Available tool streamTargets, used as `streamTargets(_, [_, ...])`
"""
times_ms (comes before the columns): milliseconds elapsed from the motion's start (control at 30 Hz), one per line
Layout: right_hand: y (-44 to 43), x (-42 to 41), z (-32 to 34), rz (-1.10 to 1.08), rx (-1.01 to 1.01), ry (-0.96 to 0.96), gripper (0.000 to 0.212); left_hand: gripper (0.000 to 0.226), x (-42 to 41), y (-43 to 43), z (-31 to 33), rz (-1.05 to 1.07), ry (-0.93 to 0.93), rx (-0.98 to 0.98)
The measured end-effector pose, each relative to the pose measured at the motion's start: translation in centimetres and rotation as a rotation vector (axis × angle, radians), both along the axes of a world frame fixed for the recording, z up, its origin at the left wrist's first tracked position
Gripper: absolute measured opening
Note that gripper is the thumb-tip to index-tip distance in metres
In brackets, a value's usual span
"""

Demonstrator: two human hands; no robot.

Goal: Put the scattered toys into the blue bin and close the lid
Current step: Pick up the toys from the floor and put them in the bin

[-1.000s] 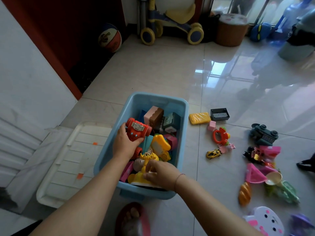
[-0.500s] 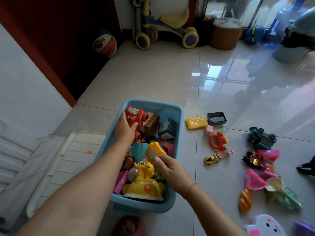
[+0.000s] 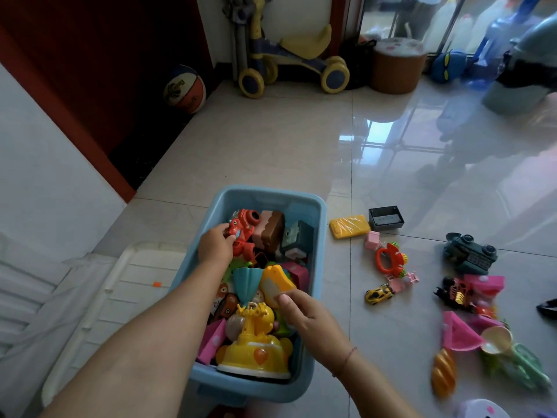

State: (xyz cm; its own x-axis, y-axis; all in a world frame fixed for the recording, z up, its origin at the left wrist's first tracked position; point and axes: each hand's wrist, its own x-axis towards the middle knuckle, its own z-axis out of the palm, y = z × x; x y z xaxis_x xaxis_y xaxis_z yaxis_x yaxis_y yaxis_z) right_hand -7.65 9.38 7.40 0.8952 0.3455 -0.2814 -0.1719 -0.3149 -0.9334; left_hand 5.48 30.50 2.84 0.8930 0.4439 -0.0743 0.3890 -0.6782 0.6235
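Note:
The blue bin [image 3: 319,236] stands on the tiled floor, filled with several toys. My left hand [image 3: 215,245] grips a red toy truck [image 3: 242,232] at the bin's far left corner. My right hand [image 3: 307,318] is inside the bin near its right wall, fingers pinching a yellow toy [image 3: 275,283]. A big yellow toy [image 3: 254,351] fills the bin's near end. The white lid [image 3: 120,300] lies flat on the floor left of the bin. Scattered toys lie to the right: a yellow block [image 3: 349,226], a red ring rattle [image 3: 388,260], a small yellow car [image 3: 378,294].
More toys lie further right: a dark green vehicle [image 3: 470,256], pink pieces [image 3: 459,333], a bread-shaped toy [image 3: 443,375], a dark box [image 3: 385,218]. A ride-on scooter [image 3: 289,58], a ball [image 3: 184,89] and a round stool [image 3: 398,66] stand at the back. A white wall is at left.
My left hand carried the red truck from the bin's middle to its far left corner. My right hand left the big yellow toy and took hold of the smaller yellow one.

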Motion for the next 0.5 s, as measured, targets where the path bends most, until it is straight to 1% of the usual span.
streamTargets(33, [0.0,0.0,-0.1,-0.004,-0.005,-0.001,0.022,0.037,0.0,0.0,-0.3,0.020,-0.039,-0.016])
streamTargets(100, [-0.1,-0.2,-0.3,-0.017,-0.011,0.000,0.024,0.038,0.2,-0.3,-1.1,0.040,-0.052,0.003])
streamTargets(167, [0.0,-0.3,-0.3,-0.037,-0.003,0.005,0.024,0.044,0.4,-0.4,-1.6,-0.014,0.035,0.058])
streamTargets(233, [0.1,-0.4,-0.3,-0.061,0.024,0.008,0.024,0.058,0.3,-0.2,-2.2,-0.130,0.164,0.107])
streamTargets(300, [0.0,-0.6,-0.1,-0.088,0.053,0.006,0.023,0.066,-0.3,0.0,-2.8,-0.201,0.216,0.147])
streamTargets(333, [-0.1,-0.8,0.0,-0.104,0.067,0.000,0.023,0.069,-0.8,-0.3,-2.9,-0.213,0.208,0.171])
streamTargets(400, [-0.4,-1.1,0.2,-0.157,0.089,-0.031,0.022,0.071,-1.9,-1.2,-2.5,-0.214,0.131,0.193])
streamTargets(500, [-1.5,-1.3,0.0,-0.338,0.112,-0.142,0.019,0.071,-3.2,-4.1,-0.3,-0.222,-0.030,0.154])
